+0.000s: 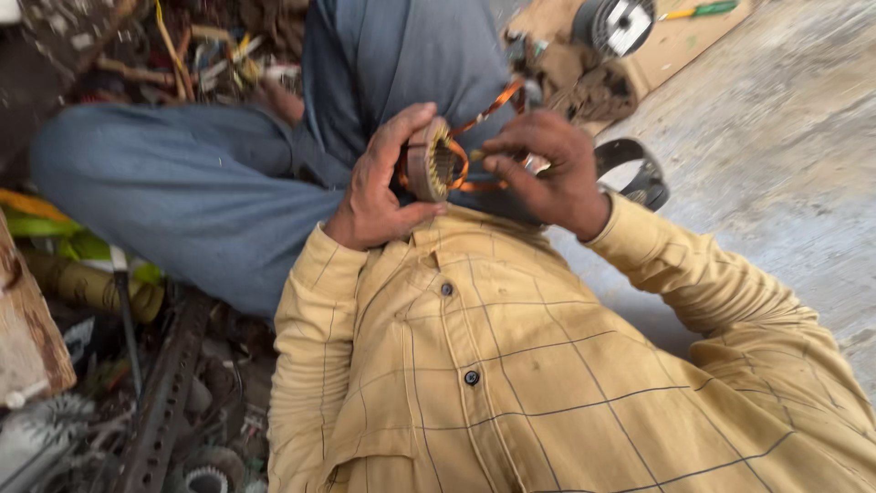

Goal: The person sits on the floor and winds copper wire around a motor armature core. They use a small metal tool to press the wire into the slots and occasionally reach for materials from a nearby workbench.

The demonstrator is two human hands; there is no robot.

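We see a bare concrete floor [776,155] on the right, pale grey, rough and stained, lit by soft daylight. At the top right lies a flat sheet of brown cardboard [675,50], carrying a round grey metal part [619,23] and a screwdriver with a green handle [703,10]. A dark curved metal band [639,169] rests on the floor near it. On the left we find a dim heap of scrap [173,402]: a perforated steel angle bar [169,393], a rusty worn block [27,338], toothed metal rings and yellow-green tubing [73,246]. At the top left, tangled coloured wires [210,55] lie on dark ground.
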